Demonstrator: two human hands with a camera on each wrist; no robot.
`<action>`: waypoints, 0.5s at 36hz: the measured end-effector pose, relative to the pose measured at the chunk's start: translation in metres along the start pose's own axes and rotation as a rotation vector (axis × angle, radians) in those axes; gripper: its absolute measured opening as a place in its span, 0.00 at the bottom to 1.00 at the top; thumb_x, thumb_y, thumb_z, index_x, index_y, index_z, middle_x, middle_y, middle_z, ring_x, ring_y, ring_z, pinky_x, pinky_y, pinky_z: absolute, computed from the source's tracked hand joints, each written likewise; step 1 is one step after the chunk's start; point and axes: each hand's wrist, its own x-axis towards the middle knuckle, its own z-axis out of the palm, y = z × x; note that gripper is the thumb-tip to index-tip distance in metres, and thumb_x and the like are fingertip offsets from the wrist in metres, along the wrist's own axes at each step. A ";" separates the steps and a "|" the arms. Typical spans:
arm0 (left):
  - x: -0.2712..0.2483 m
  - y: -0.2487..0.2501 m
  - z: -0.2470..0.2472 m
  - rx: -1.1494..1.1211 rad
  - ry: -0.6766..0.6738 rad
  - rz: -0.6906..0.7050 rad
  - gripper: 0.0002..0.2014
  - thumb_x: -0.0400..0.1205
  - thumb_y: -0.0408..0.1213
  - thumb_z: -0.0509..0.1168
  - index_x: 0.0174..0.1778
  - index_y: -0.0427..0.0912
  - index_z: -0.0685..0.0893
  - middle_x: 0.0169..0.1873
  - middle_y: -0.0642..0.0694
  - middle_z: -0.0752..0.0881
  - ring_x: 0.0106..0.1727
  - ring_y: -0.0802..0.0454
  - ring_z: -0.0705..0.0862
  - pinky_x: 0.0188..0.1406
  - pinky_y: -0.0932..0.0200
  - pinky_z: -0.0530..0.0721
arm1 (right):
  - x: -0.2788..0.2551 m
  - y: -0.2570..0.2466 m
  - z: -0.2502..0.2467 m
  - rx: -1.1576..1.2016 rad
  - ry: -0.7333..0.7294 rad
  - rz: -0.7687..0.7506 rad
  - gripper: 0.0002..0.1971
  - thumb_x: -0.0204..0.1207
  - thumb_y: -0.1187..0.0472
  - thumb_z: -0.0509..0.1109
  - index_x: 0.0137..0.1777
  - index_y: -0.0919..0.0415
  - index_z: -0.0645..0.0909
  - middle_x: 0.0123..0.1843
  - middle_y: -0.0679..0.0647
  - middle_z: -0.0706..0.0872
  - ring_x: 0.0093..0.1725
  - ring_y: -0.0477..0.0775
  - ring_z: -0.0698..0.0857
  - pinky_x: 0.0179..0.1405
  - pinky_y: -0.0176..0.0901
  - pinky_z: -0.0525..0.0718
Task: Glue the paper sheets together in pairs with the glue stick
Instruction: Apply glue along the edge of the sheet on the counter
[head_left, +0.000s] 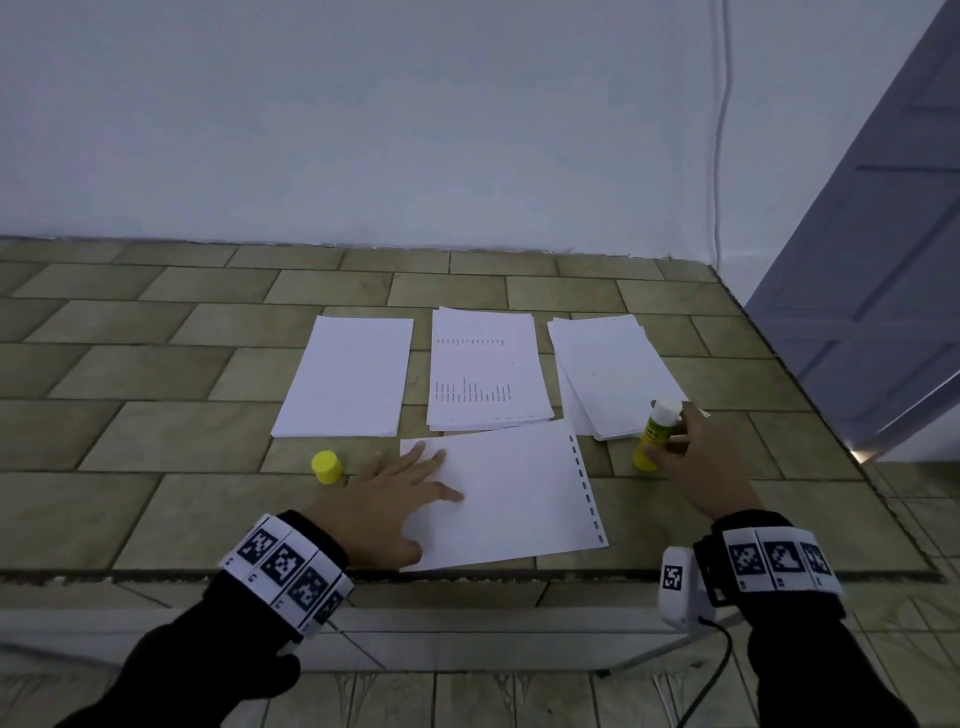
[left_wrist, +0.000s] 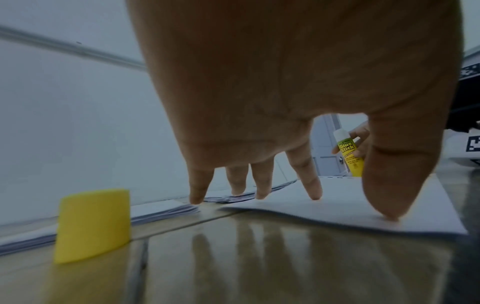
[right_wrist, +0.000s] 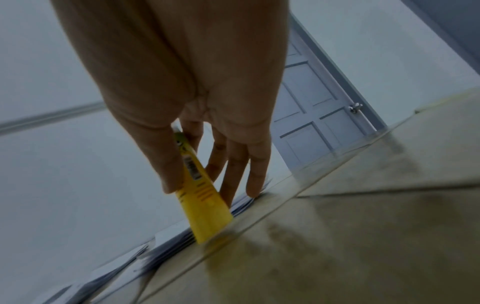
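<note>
Yellow glue stick, uncapped, standing right of the front sheet, right hand fingers clamping it; left hand lying flat, fingers spread, pinning that sheet. Probably gluing just beginning; three stacks behind waiting.

Head view high above the tiled counter, looking down; both wrist views low, close, sharing its surface.

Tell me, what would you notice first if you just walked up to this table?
Probably the bright yellow plastic glue stick, standing uncapped on the tiled tabletop in the right hand. Its yellow round cap stands beside the left hand, which presses the single white paper sheet flat.
</note>
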 end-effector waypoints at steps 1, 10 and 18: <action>-0.001 0.000 0.000 -0.013 0.002 -0.001 0.35 0.78 0.45 0.66 0.81 0.66 0.60 0.82 0.60 0.36 0.81 0.60 0.29 0.83 0.42 0.34 | -0.002 -0.003 0.001 0.011 -0.004 -0.012 0.27 0.76 0.68 0.73 0.74 0.62 0.70 0.59 0.56 0.79 0.55 0.54 0.80 0.50 0.42 0.77; -0.001 -0.006 0.022 -0.171 0.300 -0.258 0.64 0.58 0.86 0.30 0.85 0.48 0.57 0.86 0.49 0.49 0.86 0.53 0.44 0.85 0.47 0.49 | -0.009 -0.031 0.015 0.038 -0.087 -0.195 0.13 0.73 0.60 0.77 0.55 0.57 0.79 0.49 0.50 0.86 0.49 0.49 0.85 0.45 0.38 0.83; 0.009 -0.012 0.043 0.021 0.376 -0.207 0.58 0.68 0.79 0.21 0.85 0.44 0.58 0.86 0.47 0.52 0.86 0.51 0.44 0.83 0.43 0.45 | -0.009 -0.063 0.050 0.010 -0.159 -0.321 0.12 0.72 0.60 0.78 0.54 0.55 0.82 0.51 0.49 0.85 0.43 0.42 0.82 0.37 0.20 0.75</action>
